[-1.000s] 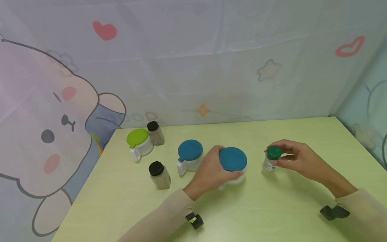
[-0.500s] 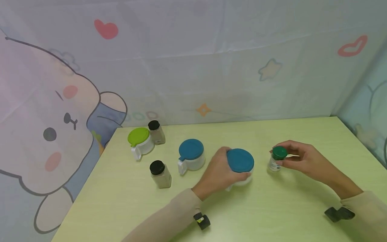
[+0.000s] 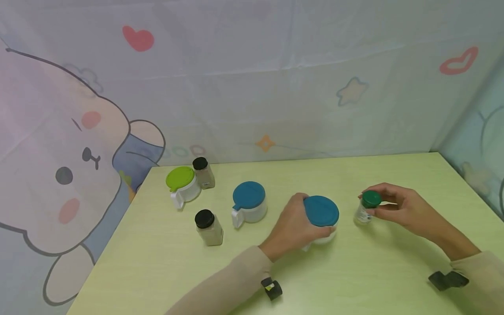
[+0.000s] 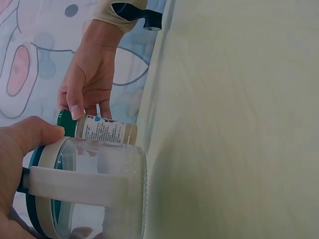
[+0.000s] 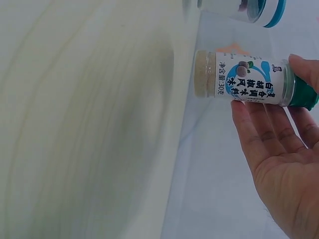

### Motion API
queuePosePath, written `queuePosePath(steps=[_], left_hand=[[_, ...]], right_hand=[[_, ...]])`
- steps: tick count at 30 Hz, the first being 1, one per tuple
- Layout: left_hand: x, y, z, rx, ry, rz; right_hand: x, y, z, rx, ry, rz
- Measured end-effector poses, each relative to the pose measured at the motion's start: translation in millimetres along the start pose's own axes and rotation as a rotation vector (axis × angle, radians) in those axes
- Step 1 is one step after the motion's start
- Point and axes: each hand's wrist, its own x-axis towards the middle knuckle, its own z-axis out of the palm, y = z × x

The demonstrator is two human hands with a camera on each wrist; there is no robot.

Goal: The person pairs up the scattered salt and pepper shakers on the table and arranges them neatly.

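Observation:
My left hand [image 3: 293,225] grips a clear seasoning jar with a blue lid [image 3: 322,211] around its top, thumb at the near side. In the left wrist view the glass jar [image 4: 99,184] shows a white handle down its side. To its right, my right hand [image 3: 409,214] pinches a small spice bottle [image 3: 366,210] near its green cap, between thumb and fingers. In the right wrist view the spice bottle [image 5: 244,78] carries a white and blue label with pale powder at its base. Jar and bottle stand upright, a short gap apart.
A second blue-lidded seasoning jar [image 3: 249,203] stands left of my left hand. Farther left are a green-lidded jar [image 3: 183,186] and two black-capped spice bottles, one at the back [image 3: 204,174] and one nearer [image 3: 210,228]. A printed cloth [image 3: 236,87] hangs behind the table [image 3: 393,280].
Both hands have moved to the right, the left with the blue-lidded jar and the right with the green-capped spice bottle. The things on the left have stayed in place.

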Motion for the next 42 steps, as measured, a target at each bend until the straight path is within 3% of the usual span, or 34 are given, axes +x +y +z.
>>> queuePosePath(steps=[30, 42], left_hand=[[16.5, 19.9, 31.0, 0.026, 0.028, -0.024], [22.0, 28.1, 39.9, 0.031, 0.036, -0.063]], right_hand=[[-17.4, 11, -15, -0.047, 0.079, 0.078], [-17.6, 13, -16, -0.033, 0.096, 0.061]])
